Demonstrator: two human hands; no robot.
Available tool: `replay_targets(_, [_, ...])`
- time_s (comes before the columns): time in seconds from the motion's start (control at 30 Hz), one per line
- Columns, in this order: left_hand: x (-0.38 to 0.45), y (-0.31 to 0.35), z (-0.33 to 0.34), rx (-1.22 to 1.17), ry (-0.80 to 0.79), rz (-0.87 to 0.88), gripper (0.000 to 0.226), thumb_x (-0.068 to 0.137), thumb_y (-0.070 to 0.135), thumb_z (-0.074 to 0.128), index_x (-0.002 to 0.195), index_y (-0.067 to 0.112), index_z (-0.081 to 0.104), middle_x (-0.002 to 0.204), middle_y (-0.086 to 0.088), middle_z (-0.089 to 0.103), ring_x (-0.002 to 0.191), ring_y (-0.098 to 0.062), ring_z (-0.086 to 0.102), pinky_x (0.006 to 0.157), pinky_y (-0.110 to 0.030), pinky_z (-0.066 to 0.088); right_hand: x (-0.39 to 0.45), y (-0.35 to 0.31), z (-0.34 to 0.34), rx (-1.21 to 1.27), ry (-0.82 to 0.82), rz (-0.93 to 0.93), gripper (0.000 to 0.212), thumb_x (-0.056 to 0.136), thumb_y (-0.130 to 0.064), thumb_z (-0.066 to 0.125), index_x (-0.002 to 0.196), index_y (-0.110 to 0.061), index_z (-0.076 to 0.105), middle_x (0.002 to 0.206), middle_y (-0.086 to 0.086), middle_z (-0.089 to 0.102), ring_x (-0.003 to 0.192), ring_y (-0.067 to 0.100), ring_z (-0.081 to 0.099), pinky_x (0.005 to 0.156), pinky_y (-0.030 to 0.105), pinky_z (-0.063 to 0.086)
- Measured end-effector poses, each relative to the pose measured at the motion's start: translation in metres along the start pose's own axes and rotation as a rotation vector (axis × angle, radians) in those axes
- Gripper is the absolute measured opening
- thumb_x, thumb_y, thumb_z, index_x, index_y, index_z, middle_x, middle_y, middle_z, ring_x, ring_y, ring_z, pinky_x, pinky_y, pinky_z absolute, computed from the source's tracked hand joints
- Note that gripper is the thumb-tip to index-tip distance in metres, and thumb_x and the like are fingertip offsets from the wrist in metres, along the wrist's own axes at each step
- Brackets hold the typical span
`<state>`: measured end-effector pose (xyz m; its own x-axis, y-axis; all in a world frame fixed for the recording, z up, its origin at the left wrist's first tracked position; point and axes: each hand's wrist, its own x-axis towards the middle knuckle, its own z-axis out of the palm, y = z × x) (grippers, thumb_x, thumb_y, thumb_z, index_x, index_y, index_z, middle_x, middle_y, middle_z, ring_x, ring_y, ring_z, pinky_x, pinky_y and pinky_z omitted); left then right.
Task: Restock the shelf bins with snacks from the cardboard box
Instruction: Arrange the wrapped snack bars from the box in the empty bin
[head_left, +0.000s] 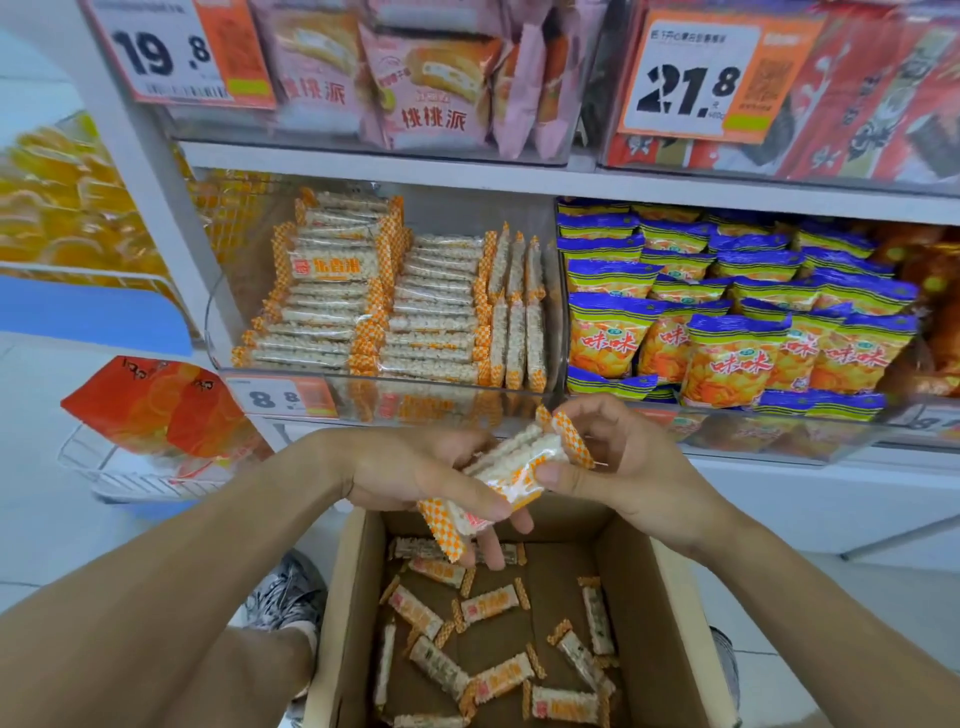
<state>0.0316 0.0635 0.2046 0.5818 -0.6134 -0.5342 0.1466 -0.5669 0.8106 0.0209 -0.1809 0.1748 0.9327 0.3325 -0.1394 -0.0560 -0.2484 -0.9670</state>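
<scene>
Orange-and-white wrapped rice-crisp snack bars (511, 470), a small bundle of them, are held between a person's two bare hands above an open brown cardboard box (670, 613) in front of a white store shelf (363, 169). The left hand (415, 478) cups the bundle from below, thumb curled over a bar's near end; the right hand (618, 457) pinches the bundle's far end, thumb pressed on the wrapper. How many bars the bundle holds cannot be told, since motion blurs them.

More loose bars of the same kind (488, 605) lie scattered on the floor of the box, near the bottom of the scene. Just beyond the hands, a clear plastic shelf bin (218, 332) holds neat stacks of matching bars (384, 306), most lying flat, with a few standing on edge at its right side. An orange price tag reading 8.8 (283, 397) is fixed to the bin's front.

In the bin to the right sit blue-and-yellow chip bags (727, 312). On the shelf above, pink cake packets (415, 78) fill the left bin and red packets (857, 93) the right, with price tags reading 19.8 (176, 52) and 21.8 (711, 78). At near left, a grey sneaker (283, 597) shows beside the box.
</scene>
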Motion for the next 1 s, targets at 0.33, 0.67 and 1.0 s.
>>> replay_targets(0.33, [-0.013, -0.010, -0.024, -0.040, 0.480, 0.203, 0.052, 0.076, 0.029, 0.083, 0.124, 0.027, 0.062, 0.118, 0.010, 0.069, 0.103, -0.007, 0.069, 0.089, -0.028, 0.055, -0.003, -0.016, -0.004, -0.046, -0.028, -0.093, 0.051, 0.073, -0.032, 0.086, 0.118, -0.026, 0.063, 0.112, -0.006, 0.072, 0.107, 0.014, 0.068, 0.088, 0.030, 0.058])
replay_targets(0.67, [-0.047, -0.042, -0.048, 0.177, 1.121, 0.321, 0.080, 0.072, 0.054, 0.077, 0.140, 0.038, 0.038, 0.127, 0.015, 0.049, 0.117, 0.004, 0.047, 0.094, -0.003, 0.033, 0.056, -0.065, 0.048, -0.363, 0.171, -0.455, 0.032, 0.087, -0.048, 0.070, 0.116, -0.041, 0.057, 0.102, -0.022, 0.066, 0.083, 0.006, 0.063, 0.068, 0.027, 0.049])
replay_targets(1.0, [-0.064, -0.111, -0.078, 0.421, 1.315, 0.023, 0.109, 0.071, 0.048, 0.083, 0.154, 0.008, 0.025, 0.149, -0.017, 0.028, 0.138, -0.034, 0.028, 0.113, -0.050, 0.033, 0.204, -0.064, 0.123, -0.329, 0.124, -0.349, 0.031, 0.091, -0.025, 0.075, 0.118, -0.019, 0.061, 0.105, -0.014, 0.059, 0.094, 0.004, 0.055, 0.081, 0.023, 0.038])
